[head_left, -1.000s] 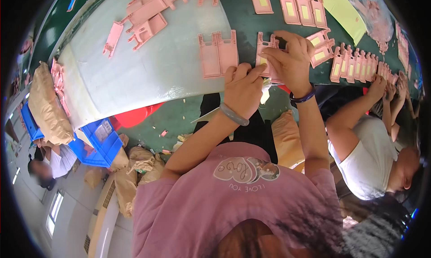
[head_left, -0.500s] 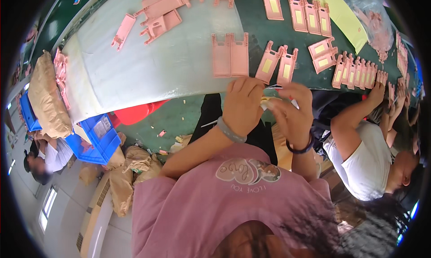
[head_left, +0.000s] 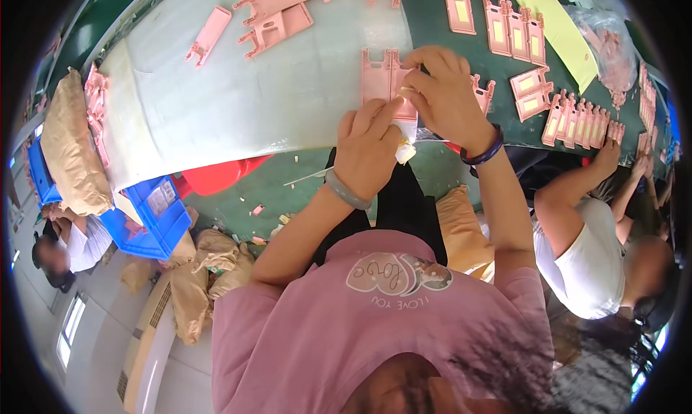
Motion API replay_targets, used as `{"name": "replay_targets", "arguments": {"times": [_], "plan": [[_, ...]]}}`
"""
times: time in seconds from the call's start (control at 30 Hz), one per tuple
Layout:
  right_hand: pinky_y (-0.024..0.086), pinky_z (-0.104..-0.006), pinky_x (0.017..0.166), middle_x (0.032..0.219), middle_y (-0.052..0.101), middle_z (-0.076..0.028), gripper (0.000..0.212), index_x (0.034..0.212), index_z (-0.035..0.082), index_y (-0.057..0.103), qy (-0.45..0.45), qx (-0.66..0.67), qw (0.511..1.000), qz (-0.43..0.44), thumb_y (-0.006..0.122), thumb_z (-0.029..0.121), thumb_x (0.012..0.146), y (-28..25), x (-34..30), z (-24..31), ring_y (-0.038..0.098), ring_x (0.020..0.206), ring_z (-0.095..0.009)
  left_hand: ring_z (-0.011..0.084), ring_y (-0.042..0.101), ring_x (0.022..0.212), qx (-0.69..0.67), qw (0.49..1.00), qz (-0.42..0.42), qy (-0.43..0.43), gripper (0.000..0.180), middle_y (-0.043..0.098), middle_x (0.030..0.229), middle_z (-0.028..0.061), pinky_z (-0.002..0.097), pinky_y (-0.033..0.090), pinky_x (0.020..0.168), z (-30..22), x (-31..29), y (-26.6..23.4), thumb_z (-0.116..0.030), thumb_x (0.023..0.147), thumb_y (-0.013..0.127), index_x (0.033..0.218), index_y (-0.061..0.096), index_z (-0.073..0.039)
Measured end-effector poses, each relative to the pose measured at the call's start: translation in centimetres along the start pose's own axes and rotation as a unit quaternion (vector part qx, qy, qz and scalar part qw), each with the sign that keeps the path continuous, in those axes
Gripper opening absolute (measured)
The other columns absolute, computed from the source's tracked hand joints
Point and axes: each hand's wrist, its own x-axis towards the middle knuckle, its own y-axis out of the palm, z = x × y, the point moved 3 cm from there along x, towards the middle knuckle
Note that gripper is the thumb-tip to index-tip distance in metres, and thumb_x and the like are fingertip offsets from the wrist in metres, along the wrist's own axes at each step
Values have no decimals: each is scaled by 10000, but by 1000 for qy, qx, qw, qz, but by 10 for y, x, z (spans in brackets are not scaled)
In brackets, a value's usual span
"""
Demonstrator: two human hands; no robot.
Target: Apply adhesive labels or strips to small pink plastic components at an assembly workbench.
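Note:
Two pink plastic panels (head_left: 375,75) lie side by side on the pale sheet at the table's near edge. Over the right-hand panel, my right hand (head_left: 454,100) is closed, its fingertips pinching a small pale yellow strip (head_left: 409,90). My left hand (head_left: 364,151) reaches to that panel's lower part, fingers bent and fingertips close to the right hand's. A crumpled yellow-white scrap (head_left: 405,152) shows at the left hand's underside, seemingly held there; the thumb is hidden. A thin white stick (head_left: 308,177) sticks out beside my left wrist.
More pink panels (head_left: 277,28) lie loose at the far left of the sheet. Panels with yellow patches (head_left: 514,28) stand in rows to the right, near a clear bag (head_left: 605,39). A blue bin (head_left: 148,219) sits at lower left. A co-worker's arm (head_left: 569,187) reaches in at right.
Both hands have moved from below the table edge up to the right-hand panel. The right hand has swung over it and now covers part of the neighbouring panels. The view has shifted slightly.

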Motion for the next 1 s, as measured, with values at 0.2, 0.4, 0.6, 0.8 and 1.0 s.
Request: {"name": "replay_targets", "arguments": {"times": [0.2, 0.4, 0.6, 0.8, 1.0], "plan": [[332, -420, 952, 1128, 603, 16, 129, 814, 130, 679, -19, -109, 993, -33, 741, 173, 708, -4, 2, 7, 543, 1073, -206, 202, 557, 1035, 45, 998, -39, -12, 48, 652, 1216, 12, 373, 386, 900, 1, 4, 3, -60, 679, 613, 725, 600, -51], [383, -422, 887, 1088, 634, 5, 276, 1005, 145, 677, 34, -89, 989, -111, 727, 196, 737, -24, 7, -2, 563, 1044, -224, 188, 560, 1001, 66, 997, -40, -20, 50, 659, 1208, 0, 367, 385, 906, -2, 4, 3, -77, 678, 611, 721, 624, -57], [361, -463, 1033, 1233, 624, 3, 336, 1123, 138, 678, 21, -95, 995, -10, 637, 103, 791, 17, -38, 15, 488, 1270, -255, 190, 563, 1040, 57, 997, -49, -1, 59, 654, 1198, -16, 400, 385, 924, 1, 3, 8, -78, 676, 620, 729, 633, -55], [212, -538, 1142, 1351, 578, -31, 404, 1219, 172, 658, 87, -100, 991, -18, 672, 310, 839, 7, -61, 19, 429, 1350, -272, 245, 525, 1176, 40, 999, -23, 3, 92, 621, 1234, 16, 474, 349, 1012, -9, 1, 1, -57, 659, 638, 744, 604, -52], [255, -520, 1146, 1328, 594, -69, 363, 1154, 146, 682, 44, -62, 997, -4, 706, 285, 819, -18, -79, -13, 483, 1318, -245, 283, 493, 1238, 11, 999, 16, -30, 141, 574, 1313, 85, 499, 339, 1030, -3, -12, -8, -91, 700, 687, 762, 571, -43]]}}
